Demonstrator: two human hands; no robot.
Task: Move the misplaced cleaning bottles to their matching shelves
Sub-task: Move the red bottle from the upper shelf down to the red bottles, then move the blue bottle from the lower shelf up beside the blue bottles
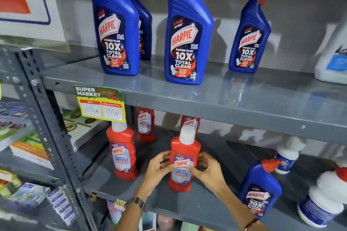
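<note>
Both hands, left hand (159, 167) and right hand (206, 169), wrap their fingers (193, 169) around a red bathroom-cleaner bottle (184, 161) standing upright near the front of the lower shelf (216, 199). One blue toilet-cleaner bottle (260, 191) stands to its right on that shelf.

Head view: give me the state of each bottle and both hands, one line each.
Red bottle at front: upright on lower shelf, held from both sides.
Left hand: fingers on that bottle.
Right hand: fingers on that bottle.
Red bottle at left: upright, untouched.
Blue bottle on lower shelf: upright, among red and white ones, looks misplaced.
Blue bottles on upper shelf: upright.
</note>
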